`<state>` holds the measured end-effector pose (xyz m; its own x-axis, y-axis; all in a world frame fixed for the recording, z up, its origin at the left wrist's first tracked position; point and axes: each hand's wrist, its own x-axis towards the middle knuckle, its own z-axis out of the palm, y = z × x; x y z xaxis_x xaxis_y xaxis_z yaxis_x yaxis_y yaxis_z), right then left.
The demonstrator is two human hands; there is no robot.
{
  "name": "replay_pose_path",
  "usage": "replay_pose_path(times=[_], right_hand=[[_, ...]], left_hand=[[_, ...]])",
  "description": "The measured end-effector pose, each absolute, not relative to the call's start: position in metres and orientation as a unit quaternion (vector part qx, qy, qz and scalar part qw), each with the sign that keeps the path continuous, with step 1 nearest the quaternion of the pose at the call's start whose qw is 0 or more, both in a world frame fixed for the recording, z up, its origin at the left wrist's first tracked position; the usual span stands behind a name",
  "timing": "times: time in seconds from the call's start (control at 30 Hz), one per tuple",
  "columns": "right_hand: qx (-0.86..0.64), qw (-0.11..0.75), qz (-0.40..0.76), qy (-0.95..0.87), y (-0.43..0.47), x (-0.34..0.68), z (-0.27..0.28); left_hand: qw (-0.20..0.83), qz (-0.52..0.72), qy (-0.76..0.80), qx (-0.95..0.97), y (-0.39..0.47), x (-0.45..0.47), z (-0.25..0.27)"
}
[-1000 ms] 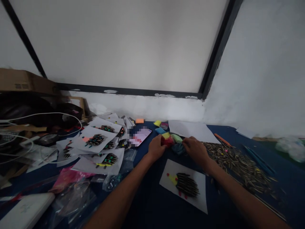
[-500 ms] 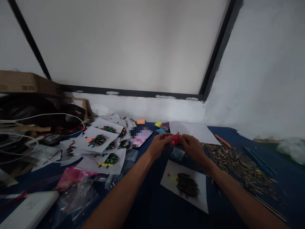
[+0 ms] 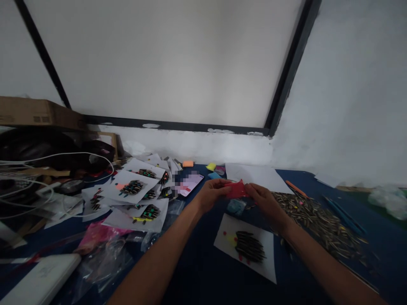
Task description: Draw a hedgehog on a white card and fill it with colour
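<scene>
My left hand (image 3: 210,195) and my right hand (image 3: 265,203) pinch a red clay packet (image 3: 237,189) from both sides, holding it spread above the table. Its exact contents are hard to make out. Just below it lies a small bluish clear bag (image 3: 236,206). Nearer to me, a white card (image 3: 222,245) lies flat and tilted on the dark blue table. It bears a hedgehog figure (image 3: 249,246) with a yellow face, a body of dark striped seeds and red dots.
Loose striped seeds (image 3: 318,216) are heaped at the right, beside an orange pen-like tool (image 3: 296,188). Finished hedgehog cards (image 3: 127,199) pile up at the left. A phone (image 3: 190,184), a yellow packet (image 3: 211,167), an orange packet (image 3: 188,164) and a white sheet (image 3: 254,173) lie behind.
The red packet, bunched up before, is now pulled wider between my fingers. My right hand has shifted slightly right and down. The card with the seeds stays put.
</scene>
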<state>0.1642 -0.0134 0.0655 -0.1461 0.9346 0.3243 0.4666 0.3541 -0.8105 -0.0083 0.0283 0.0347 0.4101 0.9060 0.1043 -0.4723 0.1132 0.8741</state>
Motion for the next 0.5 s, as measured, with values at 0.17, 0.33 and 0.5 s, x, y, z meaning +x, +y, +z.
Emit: replay_pose_path(times=[0.17, 0.33, 0.5], right_hand=[[-0.505, 0.417, 0.253, -0.712, -0.014, 0.167, 0.064], [-0.536, 0.39, 0.21, -0.719, -0.006, 0.175, 0.055], [-0.624, 0.334, 0.15, -0.69, 0.014, 0.189, 0.046]], left_hand=[[0.674, 0.477, 0.235, 0.513, 0.027, -0.013, 0.034], [0.649, 0.47, 0.249, 0.544, 0.027, -0.011, 0.034], [0.421, 0.392, 0.439, 0.691, 0.025, -0.009, 0.027]])
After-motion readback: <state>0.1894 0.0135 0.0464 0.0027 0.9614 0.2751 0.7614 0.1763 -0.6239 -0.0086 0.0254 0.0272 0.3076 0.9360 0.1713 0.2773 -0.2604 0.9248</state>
